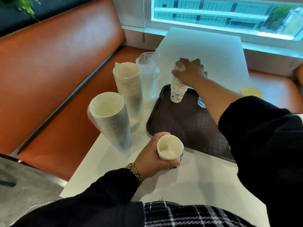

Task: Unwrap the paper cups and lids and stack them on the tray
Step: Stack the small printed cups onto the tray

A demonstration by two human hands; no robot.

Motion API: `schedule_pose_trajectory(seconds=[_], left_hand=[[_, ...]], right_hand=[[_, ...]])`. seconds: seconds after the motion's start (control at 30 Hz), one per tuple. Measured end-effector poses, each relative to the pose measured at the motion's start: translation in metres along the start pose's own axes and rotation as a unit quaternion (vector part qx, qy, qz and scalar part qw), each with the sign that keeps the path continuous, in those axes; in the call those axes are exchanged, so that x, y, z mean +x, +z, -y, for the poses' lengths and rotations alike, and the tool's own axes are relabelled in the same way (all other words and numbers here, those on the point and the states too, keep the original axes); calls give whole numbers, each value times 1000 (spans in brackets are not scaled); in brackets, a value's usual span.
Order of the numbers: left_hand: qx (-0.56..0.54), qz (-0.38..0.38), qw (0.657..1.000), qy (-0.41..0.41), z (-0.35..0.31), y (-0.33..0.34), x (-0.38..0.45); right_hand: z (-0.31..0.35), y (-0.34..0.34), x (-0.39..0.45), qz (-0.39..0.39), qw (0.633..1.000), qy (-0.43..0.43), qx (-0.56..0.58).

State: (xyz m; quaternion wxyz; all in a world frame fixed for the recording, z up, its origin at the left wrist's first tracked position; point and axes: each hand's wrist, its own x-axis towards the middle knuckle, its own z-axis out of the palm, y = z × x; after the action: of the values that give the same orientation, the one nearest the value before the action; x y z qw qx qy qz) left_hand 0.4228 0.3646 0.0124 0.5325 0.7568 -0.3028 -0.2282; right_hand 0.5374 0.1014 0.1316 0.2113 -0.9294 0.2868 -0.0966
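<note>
While the right hand [191, 72] is gripping the top of a printed cup stack [178, 86] standing on the far left corner of the dark tray [183, 123], its fingers curled round the upper cups, the left hand [154, 154] is holding a single paper cup [169, 147] just near the tray's near edge. Two taller wrapped cup stacks [114, 115] are standing on the white table [196, 177], left of the tray.
</note>
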Motion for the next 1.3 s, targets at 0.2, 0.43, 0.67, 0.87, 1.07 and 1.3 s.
schedule_pose_trajectory(seconds=[0.2,0.43,0.67,0.87,1.07,1.3], left_hand=[[6,4,1000,6,-1,0,0],[5,9,1000,15,0,1,3],[4,9,1000,30,-2,1,3],[3,9,1000,22,-3,1,1],[8,8,1000,13,-3,0,-1],[29,9,1000,7,-6,-1,-1]], right_hand=[[-1,-5,-11,-37,999,-10,28],[-6,-1,-64,-68,987,-28,143],[-26,31,-157,62,967,-28,245],[-46,35,-206,110,946,-6,304],[-53,34,-232,172,936,-27,307],[-50,42,-241,203,945,-60,250]])
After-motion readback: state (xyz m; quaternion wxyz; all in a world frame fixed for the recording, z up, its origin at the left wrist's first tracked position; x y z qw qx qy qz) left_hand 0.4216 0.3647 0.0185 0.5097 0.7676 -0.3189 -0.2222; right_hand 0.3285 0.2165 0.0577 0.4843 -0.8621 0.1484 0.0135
